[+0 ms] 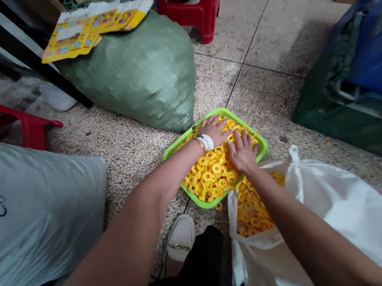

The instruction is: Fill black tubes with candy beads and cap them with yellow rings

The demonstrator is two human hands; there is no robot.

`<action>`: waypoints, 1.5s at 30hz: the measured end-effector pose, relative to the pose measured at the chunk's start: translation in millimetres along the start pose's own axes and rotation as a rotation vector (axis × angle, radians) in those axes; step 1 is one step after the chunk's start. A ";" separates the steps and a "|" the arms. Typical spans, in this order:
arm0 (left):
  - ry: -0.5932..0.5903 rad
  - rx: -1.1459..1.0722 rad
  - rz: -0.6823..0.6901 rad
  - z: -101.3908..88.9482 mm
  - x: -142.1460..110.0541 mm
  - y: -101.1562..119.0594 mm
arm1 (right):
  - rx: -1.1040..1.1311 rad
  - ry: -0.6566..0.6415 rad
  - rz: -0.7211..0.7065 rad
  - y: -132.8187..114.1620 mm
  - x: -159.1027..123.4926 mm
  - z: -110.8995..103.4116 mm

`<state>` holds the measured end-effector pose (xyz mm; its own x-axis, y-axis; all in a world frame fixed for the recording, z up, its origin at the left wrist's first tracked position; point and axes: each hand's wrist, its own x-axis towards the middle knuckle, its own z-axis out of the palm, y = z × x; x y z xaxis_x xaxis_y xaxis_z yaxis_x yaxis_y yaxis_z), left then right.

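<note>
A lime-green tray (pixel 207 205) on the floor is heaped with small yellow ring-shaped pieces (pixel 208 175). My left hand (pixel 214 131), with a white bracelet at its wrist, lies spread flat on the rings toward the far side of the tray. Close beside it, my right hand (pixel 242 151) rests on the rings near the tray's right edge, its fingers stretched out and apart. Under my right forearm, a white sack (pixel 317 189) gapes and shows more of the same yellow rings inside. Neither hand grips anything visibly.
A full green sack (pixel 141 68) stands behind the tray, with flattened yellow cartons (pixel 82 31) on top. At the back is a red stool (pixel 202 8). A grey sack (pixel 45 198) is on the left, a dark green and blue bag (pixel 368 82) on the right. My shoe (pixel 181 236) is near the tray.
</note>
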<state>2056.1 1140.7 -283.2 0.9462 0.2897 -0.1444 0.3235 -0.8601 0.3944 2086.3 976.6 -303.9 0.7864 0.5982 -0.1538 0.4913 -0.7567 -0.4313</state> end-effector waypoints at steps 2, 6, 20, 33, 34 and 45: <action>0.062 -0.029 -0.085 -3.7 4.8 7.2 | 0.030 0.024 0.026 -1.3 2.1 -17.1; 0.397 -0.238 0.049 -18.1 -52.5 29.3 | 0.096 0.057 -0.195 10.4 -17.5 -71.6; 0.505 -0.188 -0.562 51.9 -172.0 -30.4 | 0.020 -0.409 -0.421 64.2 -119.9 -93.7; -0.232 -0.564 0.487 68.7 -222.4 141.2 | -0.532 -0.367 -0.442 108.6 -170.6 -161.8; -0.354 -0.607 0.472 78.7 -231.8 154.5 | -0.546 -0.431 -0.414 103.9 -180.9 -159.8; -0.490 -1.086 0.696 54.2 -242.4 189.9 | -0.280 -0.558 0.466 128.6 -235.3 -164.2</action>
<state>1887.6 884.3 -222.6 0.8874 -0.4323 0.1602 -0.1508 0.0563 0.9870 2026.0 695.2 -177.3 0.6668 0.1906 -0.7204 0.2910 -0.9566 0.0163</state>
